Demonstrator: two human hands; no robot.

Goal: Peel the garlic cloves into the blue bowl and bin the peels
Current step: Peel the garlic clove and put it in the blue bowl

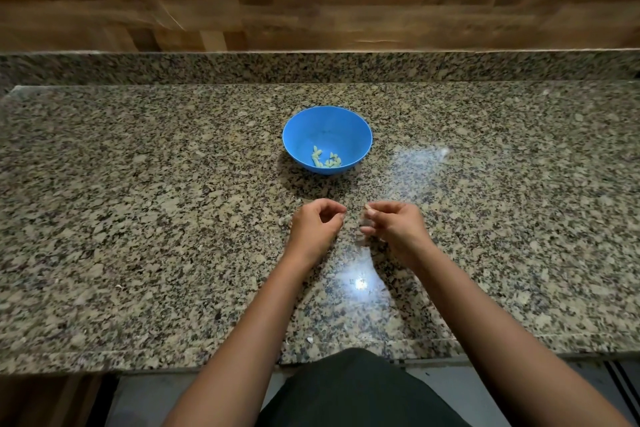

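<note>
Progress: Judged late in the peeling stage. A batch of peeled cloves already lies in the bowl and no unpeeled cloves show on the counter. Binning is left; no bin is in view.
Speckled grey-and-tan granite counter point(138, 184): carries the bowl; both hands hang over it.
Left hand point(313, 225): at 6 o'clock of the bowl. Its fingers are curled with the thumb tip close to the forefinger tip, and nothing is visible between them.
Small pale fleck point(310, 340): on the counter by the front edge, at 6 o'clock of the left hand; probably peel, but too small to confirm.
Round blue plastic bowl point(301, 128): upright at mid-counter, well apart from both hands.
Pale green-white peeled garlic cloves point(325, 160): clustered on the bowl floor toward its 6 o'clock side. The long axes are mixed: the leftmost cloves run roughly 12 to 6, the others lie nearer 9 to 3.
Small pale piece point(367, 207): projects from the right fingertips toward 10 o'clock. Clove or peel cannot be told.
Right hand point(398, 224): at 5 o'clock of the bowl, near the left hand but not touching it. Thumb and forefinger are pinched on the pale piece.
</note>
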